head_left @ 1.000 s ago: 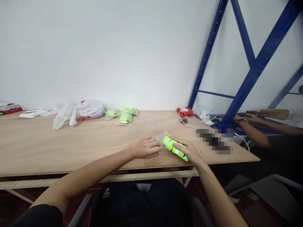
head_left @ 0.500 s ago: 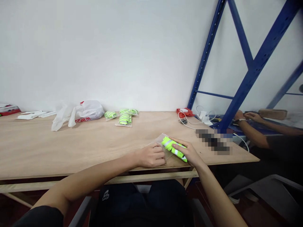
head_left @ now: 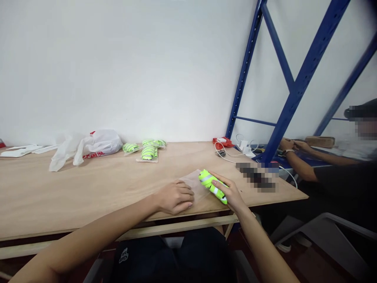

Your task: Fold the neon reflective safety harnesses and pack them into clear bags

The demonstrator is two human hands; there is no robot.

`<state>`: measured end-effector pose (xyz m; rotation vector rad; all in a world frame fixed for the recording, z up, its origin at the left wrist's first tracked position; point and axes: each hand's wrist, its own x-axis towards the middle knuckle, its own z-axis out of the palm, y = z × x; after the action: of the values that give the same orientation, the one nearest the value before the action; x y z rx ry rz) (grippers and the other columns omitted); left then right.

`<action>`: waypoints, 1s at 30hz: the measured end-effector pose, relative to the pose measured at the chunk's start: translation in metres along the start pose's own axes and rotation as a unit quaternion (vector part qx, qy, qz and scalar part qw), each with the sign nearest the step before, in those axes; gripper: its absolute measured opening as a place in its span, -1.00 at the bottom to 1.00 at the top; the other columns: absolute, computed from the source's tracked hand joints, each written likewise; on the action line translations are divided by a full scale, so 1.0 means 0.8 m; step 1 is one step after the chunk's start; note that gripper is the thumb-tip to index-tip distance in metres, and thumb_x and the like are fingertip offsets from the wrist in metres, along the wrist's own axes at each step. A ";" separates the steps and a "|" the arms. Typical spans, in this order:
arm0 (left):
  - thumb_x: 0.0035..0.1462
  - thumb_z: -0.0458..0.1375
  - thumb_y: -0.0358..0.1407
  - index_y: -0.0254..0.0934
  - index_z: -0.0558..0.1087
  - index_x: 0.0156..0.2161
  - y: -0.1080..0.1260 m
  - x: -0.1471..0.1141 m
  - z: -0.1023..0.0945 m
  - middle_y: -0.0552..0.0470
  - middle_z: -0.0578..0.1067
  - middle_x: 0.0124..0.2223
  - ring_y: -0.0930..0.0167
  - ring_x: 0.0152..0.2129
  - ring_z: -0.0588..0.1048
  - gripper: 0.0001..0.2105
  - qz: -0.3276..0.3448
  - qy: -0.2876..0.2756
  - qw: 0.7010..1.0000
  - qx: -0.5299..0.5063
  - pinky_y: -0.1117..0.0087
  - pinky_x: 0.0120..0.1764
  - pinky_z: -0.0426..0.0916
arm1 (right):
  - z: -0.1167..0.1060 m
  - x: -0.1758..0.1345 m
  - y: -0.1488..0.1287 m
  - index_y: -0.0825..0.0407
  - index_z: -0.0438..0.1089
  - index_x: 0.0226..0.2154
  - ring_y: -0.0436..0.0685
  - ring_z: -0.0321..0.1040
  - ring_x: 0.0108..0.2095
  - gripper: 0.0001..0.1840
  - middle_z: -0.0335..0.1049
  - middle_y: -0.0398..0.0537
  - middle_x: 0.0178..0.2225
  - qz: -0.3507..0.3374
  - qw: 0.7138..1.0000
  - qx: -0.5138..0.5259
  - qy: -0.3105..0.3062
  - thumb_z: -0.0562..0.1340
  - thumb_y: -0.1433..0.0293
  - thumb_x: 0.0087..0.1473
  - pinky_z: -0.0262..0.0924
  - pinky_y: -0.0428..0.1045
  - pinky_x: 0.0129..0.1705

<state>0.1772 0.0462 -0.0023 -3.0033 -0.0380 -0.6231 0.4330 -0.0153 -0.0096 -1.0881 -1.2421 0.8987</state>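
My right hand [head_left: 232, 193] grips a folded neon-yellow bundle with silver reflective bands [head_left: 216, 188], maybe a reflective vest or strap. Thumb on top, fingers along its far side, it tilts over the table near the front edge. A clear flat plastic bag [head_left: 193, 181] lies on the wood just left of the bundle and partly beneath it. Palm down, my left hand [head_left: 176, 196] rests at the left side of this bag, fingers loosely extended over its edge. Nothing shows in the left hand, and a gap separates it from the bundle.
Several bagged neon-yellow bundles [head_left: 148, 152] lie toward the wall, beside a white plastic bag [head_left: 103, 143]. White sheets [head_left: 23, 150] are at far left. A red cloth [head_left: 225, 141], cables and a blue rack post [head_left: 279, 129] stand right. Another person's arms [head_left: 300, 161] work beyond the rack.
My left hand has loosened from a curled shape and moved left, away from the bundle. The right hand keeps its hold on the bundle. The view has turned slightly right.
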 end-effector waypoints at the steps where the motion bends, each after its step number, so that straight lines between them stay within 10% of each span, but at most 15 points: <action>1: 0.34 -0.03 -0.28 -0.23 0.49 -0.15 -0.003 -0.007 -0.002 -0.05 0.61 -0.08 0.33 -0.02 0.50 -0.77 -0.001 0.005 1.000 -0.004 0.25 0.11 0.23 | -0.001 -0.001 0.002 -0.04 0.56 -0.02 0.44 0.28 0.19 -0.37 0.47 0.06 0.10 -0.005 1.000 0.022 0.012 0.45 0.03 -0.13 0.18 0.23 0.21; 8: 0.33 0.02 -0.21 -0.25 0.45 -0.42 -0.035 -0.039 -0.037 -0.03 0.59 -0.35 0.32 -0.20 0.53 -0.69 -0.113 0.042 0.992 0.023 0.08 0.20 0.15 | -0.005 0.004 0.008 -0.05 0.52 0.03 0.43 0.31 0.18 -0.35 0.45 0.07 0.12 -0.001 0.995 0.085 0.050 0.44 0.03 -0.10 0.21 0.23 0.19; 11: 0.16 0.21 0.06 -0.25 0.47 -0.11 -0.039 -0.014 -0.047 -0.13 0.57 -0.06 0.20 -0.02 0.48 -0.59 -0.158 -0.036 0.986 -0.038 -0.13 0.27 -0.04 | -0.005 0.005 0.007 -0.04 0.54 0.01 0.43 0.33 0.15 -0.34 0.47 0.07 0.09 0.009 0.995 0.090 0.053 0.46 0.04 -0.14 0.21 0.23 0.19; 17: -0.40 0.42 0.24 -0.10 -0.03 0.41 -0.038 0.027 -0.035 -0.29 0.09 0.40 -0.12 0.32 0.07 0.27 -0.173 -0.280 0.935 -0.133 -0.25 0.24 -0.07 | -0.004 0.003 0.006 -0.04 0.56 -0.02 0.43 0.35 0.13 -0.32 0.50 0.07 0.06 0.022 0.994 0.092 0.061 0.49 0.05 -0.21 0.20 0.22 0.18; 30: -0.32 0.40 0.22 -0.12 -0.19 0.44 -0.054 0.035 -0.023 -0.30 0.02 0.43 -0.08 0.34 0.00 0.30 -0.191 -0.255 0.936 -0.153 -0.25 0.27 -0.22 | -0.006 0.002 0.013 -0.06 0.54 0.02 0.43 0.28 0.19 -0.36 0.47 0.04 0.10 0.008 1.000 -0.002 0.023 0.44 0.04 -0.12 0.21 0.20 0.18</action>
<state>0.1940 0.0884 0.0285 -3.3969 -0.6172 0.1756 0.4382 -0.0117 -0.0194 -1.1182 -1.1992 0.8794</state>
